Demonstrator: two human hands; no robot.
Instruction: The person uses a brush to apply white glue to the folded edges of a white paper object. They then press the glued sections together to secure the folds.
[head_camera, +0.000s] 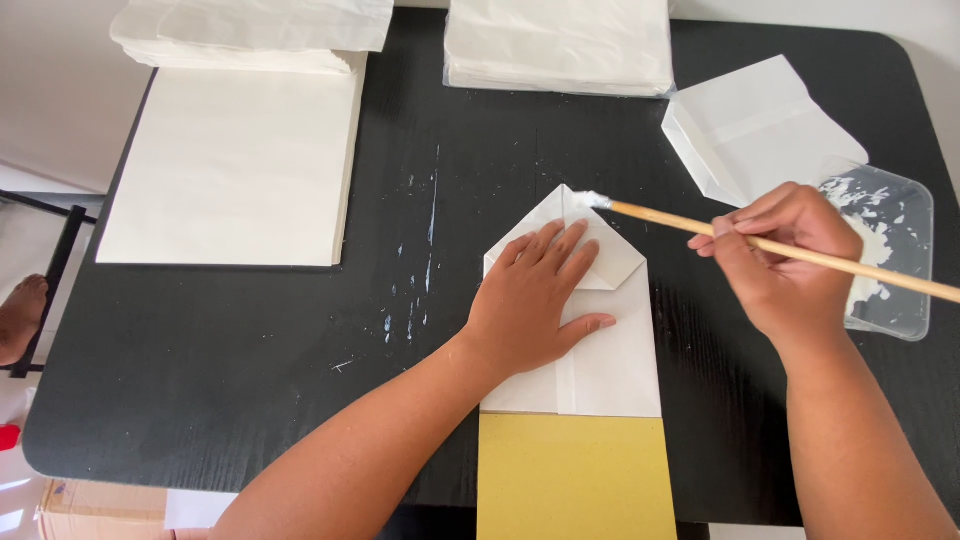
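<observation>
Fingers (560, 250) flat on folded paper (600, 370), brush (700, 225) above

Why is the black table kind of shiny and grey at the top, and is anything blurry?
Head view: soft daylight glares off the black table, greying it near the paper stacks. The right hand with the brush and the left hand on the folded white paper look sharp, with faint shadows. Nothing is clearly blurred.

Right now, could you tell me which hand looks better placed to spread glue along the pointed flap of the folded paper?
The right hand, probably: it holds the brush, whose white tip lies at the flap's point on the folded paper. The left hand lies flat on that paper, pinning it down.
</observation>
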